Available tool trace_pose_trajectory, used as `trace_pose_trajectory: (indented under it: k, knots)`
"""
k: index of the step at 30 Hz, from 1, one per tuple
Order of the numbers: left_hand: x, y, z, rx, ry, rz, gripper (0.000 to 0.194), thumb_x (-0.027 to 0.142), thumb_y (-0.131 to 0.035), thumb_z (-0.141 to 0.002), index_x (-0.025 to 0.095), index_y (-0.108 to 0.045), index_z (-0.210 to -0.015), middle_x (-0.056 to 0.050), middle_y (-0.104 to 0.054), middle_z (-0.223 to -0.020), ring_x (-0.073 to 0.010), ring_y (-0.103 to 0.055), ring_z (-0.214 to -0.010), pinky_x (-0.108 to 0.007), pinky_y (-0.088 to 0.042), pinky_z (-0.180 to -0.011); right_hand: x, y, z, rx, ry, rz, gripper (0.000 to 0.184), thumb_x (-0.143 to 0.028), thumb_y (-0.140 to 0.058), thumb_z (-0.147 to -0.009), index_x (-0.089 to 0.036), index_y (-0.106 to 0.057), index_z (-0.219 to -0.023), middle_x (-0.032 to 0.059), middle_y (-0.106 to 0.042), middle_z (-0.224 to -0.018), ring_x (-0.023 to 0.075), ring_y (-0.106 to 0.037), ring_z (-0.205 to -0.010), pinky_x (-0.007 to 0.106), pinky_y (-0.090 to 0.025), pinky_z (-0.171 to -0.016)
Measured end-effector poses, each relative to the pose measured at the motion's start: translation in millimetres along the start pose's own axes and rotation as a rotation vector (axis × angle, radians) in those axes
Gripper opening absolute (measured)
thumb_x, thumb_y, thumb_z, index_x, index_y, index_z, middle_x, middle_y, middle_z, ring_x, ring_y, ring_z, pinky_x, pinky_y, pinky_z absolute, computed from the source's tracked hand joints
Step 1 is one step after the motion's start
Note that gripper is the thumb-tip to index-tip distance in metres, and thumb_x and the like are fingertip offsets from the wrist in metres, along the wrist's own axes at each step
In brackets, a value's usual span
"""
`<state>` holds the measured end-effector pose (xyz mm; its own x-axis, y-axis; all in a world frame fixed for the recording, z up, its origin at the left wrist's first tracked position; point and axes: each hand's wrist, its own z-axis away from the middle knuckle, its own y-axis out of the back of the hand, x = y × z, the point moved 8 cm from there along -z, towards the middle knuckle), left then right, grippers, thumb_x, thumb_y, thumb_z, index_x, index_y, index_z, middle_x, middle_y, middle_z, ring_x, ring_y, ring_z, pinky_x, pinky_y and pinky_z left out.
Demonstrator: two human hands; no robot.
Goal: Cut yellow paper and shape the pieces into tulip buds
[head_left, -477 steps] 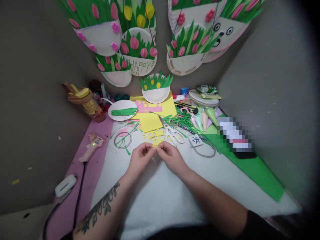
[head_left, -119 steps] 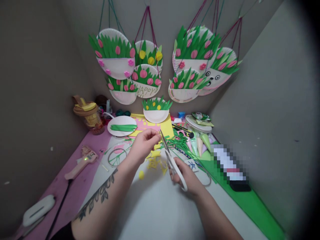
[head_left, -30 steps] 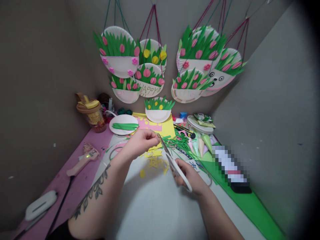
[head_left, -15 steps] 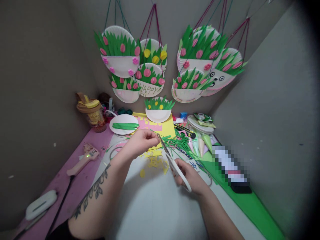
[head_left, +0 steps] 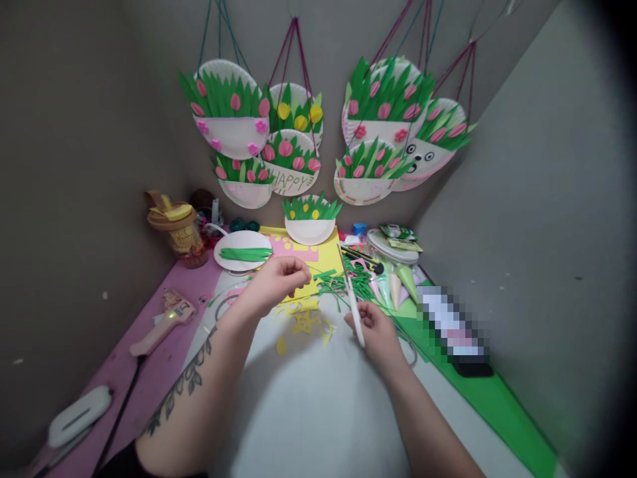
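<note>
My right hand (head_left: pixel 377 335) grips a pair of scissors (head_left: pixel 355 309) with white handles. Their blades point away from me and look closed, seen edge-on. To their left, my left hand (head_left: pixel 281 282) is closed in a pinch above the table. Whatever its fingertips hold, if anything, is too small or hidden to make out. Beyond the hands lie thin green paper scraps (head_left: pixel 348 285) and a yellow sheet (head_left: pixel 331 255). Yellow paper cut-outs (head_left: pixel 303 323) lie below my left hand. A white paper plate (head_left: pixel 233 263) behind it carries long green paper strips (head_left: pixel 246 253).
Paper-plate baskets with paper flowers (head_left: pixel 231 136) hang on the wall; a smaller one (head_left: pixel 309 231) leans below. A pink glue gun (head_left: pixel 162 325) and a lidded cup (head_left: pixel 184 236) stand left. Filled piping bags (head_left: pixel 395 289) and a blurred-out phone (head_left: pixel 458 332) lie right.
The scissors have swung right and turned edge-on, away from my left hand. My left hand stays pinched in nearly the same place. The whole view has shifted slightly.
</note>
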<state>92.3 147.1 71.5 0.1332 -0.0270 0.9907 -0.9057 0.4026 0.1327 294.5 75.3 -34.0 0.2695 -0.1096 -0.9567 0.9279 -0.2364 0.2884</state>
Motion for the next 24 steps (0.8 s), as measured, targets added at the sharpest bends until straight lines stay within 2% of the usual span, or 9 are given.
trace_pose_trajectory:
  k: [3, 6, 10, 14, 16, 19, 21, 24]
  knots:
    - [-0.7, -3.4, -1.8, -0.006, -0.01, 0.05, 0.013, 0.025, -0.063, -0.066, 0.014, -0.059, -0.071, 0.003, -0.052, -0.062, -0.0065, -0.044, -0.053, -0.019, -0.037, -0.048, 2.6, 6.3, -3.5, 0.115, 0.085, 0.265, 0.03, -0.038, -0.057, -0.074, -0.017, -0.059, -0.095, 0.0062, -0.065, -0.082, 0.0202, -0.058, -0.07, 0.032, -0.045, -0.066]
    - [-3.2, -7.5, -3.3, -0.005, -0.006, 0.076, 0.018, 0.025, -0.064, -0.064, 0.015, -0.057, -0.077, 0.003, -0.052, -0.066, -0.0071, -0.046, -0.056, -0.018, -0.038, -0.048, -0.7, 3.1, -2.0, 0.14, 0.118, 0.563, 0.029, -0.034, -0.054, -0.078, -0.015, -0.062, -0.099, 0.0111, -0.067, -0.093, 0.0249, -0.062, -0.085, 0.034, -0.045, -0.075]
    - [-7.6, -16.4, -2.5, 0.001, -0.016, 0.099, 0.028, 0.027, -0.065, -0.066, 0.018, -0.05, -0.087, 0.004, -0.053, -0.068, -0.0083, -0.048, -0.058, -0.018, -0.037, -0.047, -10.4, -3.0, -0.8, 0.132, 0.095, 0.836, 0.031, -0.032, -0.05, -0.084, -0.011, -0.062, -0.103, 0.0173, -0.066, -0.102, 0.0281, -0.063, -0.093, 0.034, -0.045, -0.074]
    - [-22.5, -25.0, 8.1, 0.03, -0.009, 0.06, 0.031, 0.029, -0.065, -0.069, 0.022, -0.036, -0.08, 0.005, -0.056, -0.068, -0.0094, -0.05, -0.058, -0.019, -0.039, -0.05, -20.4, -4.1, 1.5, 0.131, 0.086, 0.934, 0.029, -0.028, -0.045, -0.088, -0.01, -0.063, -0.102, 0.0195, -0.067, -0.098, 0.0297, -0.064, -0.088, 0.036, -0.045, -0.07]
    - [-30.7, -27.7, 18.9, 0.049, -0.023, -0.069, 0.027, 0.027, -0.061, -0.073, 0.022, -0.035, -0.079, 0.004, -0.057, -0.07, -0.0105, -0.052, -0.06, -0.021, -0.039, -0.054, -30.3, -4.2, 7.2, 0.167, 0.173, 0.907, 0.027, -0.025, -0.046, -0.088, -0.011, -0.065, -0.1, 0.0191, -0.068, -0.098, 0.0308, -0.063, -0.09, 0.039, -0.046, -0.074]
    - [-36.7, -31.4, 39.3, 0.096, -0.073, -0.45, 0.019, 0.023, -0.056, -0.078, 0.022, -0.037, -0.077, 0.002, -0.06, -0.073, -0.0134, -0.054, -0.065, -0.023, -0.037, -0.059, -53.1, -10.6, 25.2, 0.185, 0.467, 0.637, 0.024, -0.025, -0.049, -0.088, -0.016, -0.066, -0.101, 0.014, -0.068, -0.104, 0.0278, -0.059, -0.101, 0.041, -0.045, -0.088]
    - [-43.5, -35.8, 51.3, 0.096, -0.033, -0.691, 0.012, 0.022, -0.052, -0.081, 0.022, -0.04, -0.079, 0.0, -0.061, -0.073, -0.0159, -0.056, -0.066, -0.025, -0.034, -0.059, -62.0, -19.9, 37.5, 0.092, 0.601, 0.389, 0.022, -0.027, -0.052, -0.087, -0.019, -0.065, -0.103, 0.0098, -0.068, -0.104, 0.0236, -0.059, -0.102, 0.038, -0.046, -0.089]
    - [-54.6, -43.3, 63.0, 0.045, 0.036, -0.873, 0.004, 0.022, -0.047, -0.085, 0.023, -0.043, -0.086, -0.001, -0.061, -0.074, -0.0188, -0.058, -0.066, -0.027, -0.031, -0.057, -61.2, -40.0, 45.9, -0.087, 0.588, 0.202, 0.017, -0.025, -0.055, -0.084, -0.021, -0.066, -0.096, 0.0063, -0.069, -0.094, 0.02, -0.062, -0.09, 0.032, -0.049, -0.077]
